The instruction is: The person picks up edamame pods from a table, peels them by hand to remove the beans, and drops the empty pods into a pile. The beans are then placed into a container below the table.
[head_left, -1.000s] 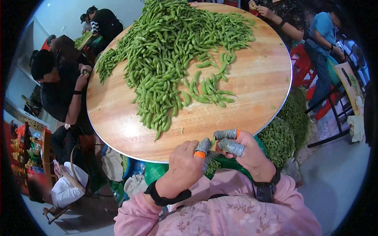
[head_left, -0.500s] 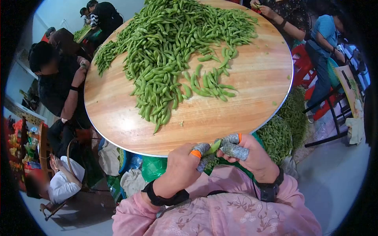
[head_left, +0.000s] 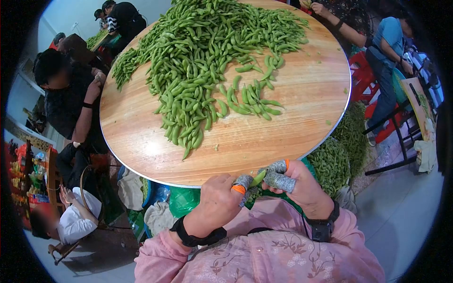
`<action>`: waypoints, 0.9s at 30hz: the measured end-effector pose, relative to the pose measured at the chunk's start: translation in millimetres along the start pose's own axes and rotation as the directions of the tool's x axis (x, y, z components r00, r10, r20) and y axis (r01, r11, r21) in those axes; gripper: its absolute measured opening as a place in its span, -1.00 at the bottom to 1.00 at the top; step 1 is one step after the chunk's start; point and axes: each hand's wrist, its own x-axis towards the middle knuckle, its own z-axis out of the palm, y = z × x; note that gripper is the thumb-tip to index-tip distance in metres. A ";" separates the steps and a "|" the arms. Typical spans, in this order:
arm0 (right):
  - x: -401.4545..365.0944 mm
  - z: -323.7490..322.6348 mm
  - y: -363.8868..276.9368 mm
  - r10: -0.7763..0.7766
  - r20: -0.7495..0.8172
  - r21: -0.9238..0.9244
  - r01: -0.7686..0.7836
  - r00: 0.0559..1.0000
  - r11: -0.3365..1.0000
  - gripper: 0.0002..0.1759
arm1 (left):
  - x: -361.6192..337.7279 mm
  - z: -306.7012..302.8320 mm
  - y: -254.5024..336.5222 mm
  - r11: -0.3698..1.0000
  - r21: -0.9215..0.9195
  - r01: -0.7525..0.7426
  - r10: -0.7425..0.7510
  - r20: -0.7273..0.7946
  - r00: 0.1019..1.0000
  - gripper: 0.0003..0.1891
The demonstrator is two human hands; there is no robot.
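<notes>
My left hand (head_left: 219,200) and right hand (head_left: 297,181), fingertips in grey guards, pinch one green pod (head_left: 257,178) between them just off the round table (head_left: 292,127). A second ago the pod barely showed; now it stands clear of the heap of pods (head_left: 198,61).

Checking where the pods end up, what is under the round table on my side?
Below the table show a green bag, pale cloth and heaped pods. The table, left hand and right hand, pinching one pod, hide whatever lies farther in.
</notes>
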 end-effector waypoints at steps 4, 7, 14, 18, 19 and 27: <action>3.2 -1.8 10.7 -0.106 0.071 -0.090 0.112 0.992 0.990 -0.85 | 3.2 -2.1 5.8 0.999 -0.044 0.020 -0.021 -0.035 0.999 -0.69; -1.2 -8.7 5.1 -0.057 0.055 -0.042 0.060 0.997 0.997 -0.85 | -1.0 3.2 0.2 0.996 -0.077 0.048 -0.055 -0.088 0.995 -0.67; -6.1 -3.4 -1.2 0.036 -0.006 -0.017 -0.036 0.999 0.999 -0.83 | -1.6 3.6 -1.0 1.000 -0.028 0.000 -0.001 -0.039 0.999 -0.65; -5.8 -3.5 -0.4 0.040 -0.007 -0.019 -0.040 0.999 0.999 -0.83 | -1.5 1.7 -1.2 1.000 -0.004 -0.015 0.015 -0.010 1.000 -0.63; -5.5 -4.0 0.2 0.032 0.001 -0.012 -0.032 0.999 0.999 -0.83 | -1.8 2.0 -1.6 1.000 0.004 -0.021 0.021 -0.004 1.000 -0.63; -3.4 -5.7 5.9 0.018 -0.018 -0.057 -0.019 1.000 0.998 -0.86 | -2.7 5.4 -1.3 0.999 -0.023 -0.033 0.033 -0.003 0.999 -0.67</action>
